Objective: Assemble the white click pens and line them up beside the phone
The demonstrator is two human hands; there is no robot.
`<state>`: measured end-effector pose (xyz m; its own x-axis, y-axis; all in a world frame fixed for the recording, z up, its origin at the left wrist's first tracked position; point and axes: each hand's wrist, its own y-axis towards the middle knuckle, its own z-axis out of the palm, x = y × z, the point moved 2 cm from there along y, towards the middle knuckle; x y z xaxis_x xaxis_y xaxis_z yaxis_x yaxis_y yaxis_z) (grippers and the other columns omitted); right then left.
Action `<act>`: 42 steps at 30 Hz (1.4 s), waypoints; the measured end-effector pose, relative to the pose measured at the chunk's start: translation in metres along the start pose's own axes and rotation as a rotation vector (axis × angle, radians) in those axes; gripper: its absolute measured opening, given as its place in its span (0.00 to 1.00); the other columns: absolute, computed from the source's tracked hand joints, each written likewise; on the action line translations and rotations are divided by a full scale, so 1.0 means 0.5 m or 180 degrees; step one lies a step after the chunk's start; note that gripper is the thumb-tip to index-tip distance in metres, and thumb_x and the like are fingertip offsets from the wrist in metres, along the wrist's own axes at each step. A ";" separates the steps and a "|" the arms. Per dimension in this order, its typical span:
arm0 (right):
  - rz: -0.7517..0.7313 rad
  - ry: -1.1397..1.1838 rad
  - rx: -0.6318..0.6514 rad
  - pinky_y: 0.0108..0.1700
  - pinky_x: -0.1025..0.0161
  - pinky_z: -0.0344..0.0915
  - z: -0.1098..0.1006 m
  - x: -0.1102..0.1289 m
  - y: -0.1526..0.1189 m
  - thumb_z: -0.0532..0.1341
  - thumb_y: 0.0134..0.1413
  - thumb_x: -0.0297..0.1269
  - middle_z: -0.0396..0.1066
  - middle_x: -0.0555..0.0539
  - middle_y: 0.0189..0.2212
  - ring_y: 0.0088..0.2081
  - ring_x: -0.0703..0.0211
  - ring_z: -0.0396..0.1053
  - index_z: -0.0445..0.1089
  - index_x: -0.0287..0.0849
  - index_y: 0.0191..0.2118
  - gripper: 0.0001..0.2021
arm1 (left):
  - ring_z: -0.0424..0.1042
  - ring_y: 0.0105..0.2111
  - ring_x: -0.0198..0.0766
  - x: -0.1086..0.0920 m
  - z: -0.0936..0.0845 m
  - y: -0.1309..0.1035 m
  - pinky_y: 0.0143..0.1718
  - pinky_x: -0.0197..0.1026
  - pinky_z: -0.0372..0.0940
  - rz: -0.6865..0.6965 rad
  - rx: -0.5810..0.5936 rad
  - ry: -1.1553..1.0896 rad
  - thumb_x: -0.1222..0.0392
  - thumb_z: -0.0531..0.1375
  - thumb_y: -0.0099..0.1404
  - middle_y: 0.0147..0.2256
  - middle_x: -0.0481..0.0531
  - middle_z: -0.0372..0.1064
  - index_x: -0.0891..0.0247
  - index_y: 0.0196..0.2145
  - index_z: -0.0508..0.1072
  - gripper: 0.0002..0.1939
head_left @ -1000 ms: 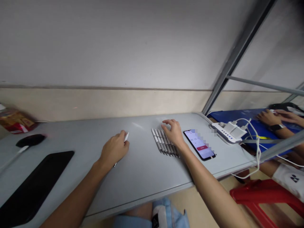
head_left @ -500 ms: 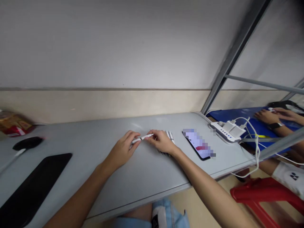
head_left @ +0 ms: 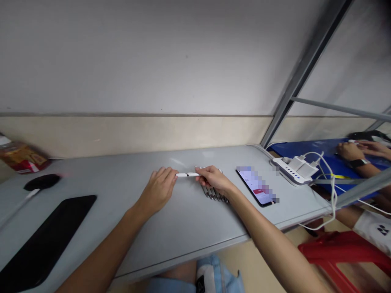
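A slim white pen [head_left: 183, 175] with a dark band near its middle lies level between my two hands, above the grey desk [head_left: 171, 228]. The fingers of my left hand [head_left: 160, 188] are closed round its left end. My right hand [head_left: 214, 179] pinches the other end between thumb and fingers. Beneath my right hand lies a row of several pens [head_left: 216, 195] side by side, partly covered by the hand and wrist.
Right of my hands are a lit phone [head_left: 256, 187] and a white power strip [head_left: 291, 171] with plugs and cables. Leftward lie a black mat [head_left: 51, 240], a black oval object [head_left: 42, 182] and a bottle [head_left: 23, 158]. A co-worker's hands [head_left: 354, 150] are beyond a metal frame [head_left: 305, 77].
The pen has turned from a slant to nearly level. My left hand has closed further over its left end, and my right hand has shifted slightly right, showing more of the pens below.
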<state>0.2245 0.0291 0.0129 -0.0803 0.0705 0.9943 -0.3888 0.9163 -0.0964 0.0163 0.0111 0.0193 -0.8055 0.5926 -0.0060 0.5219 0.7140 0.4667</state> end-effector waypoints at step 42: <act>-0.1301 -0.1247 -0.0706 0.36 0.65 0.61 -0.011 0.006 0.000 0.62 0.54 0.40 0.73 0.46 0.36 0.36 0.60 0.68 0.69 0.42 0.48 0.16 | 0.68 0.33 0.38 0.014 0.015 -0.004 0.37 0.41 0.63 -0.0536 0.0168 -0.1263 0.56 0.47 0.71 0.33 0.50 0.68 0.61 0.39 0.66 0.11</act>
<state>0.2294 0.0313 0.0163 -0.3131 -0.4161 0.8537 -0.2624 0.9018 0.3433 0.0119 0.0166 0.0120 -0.7157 0.5562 -0.4225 0.4143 0.8250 0.3843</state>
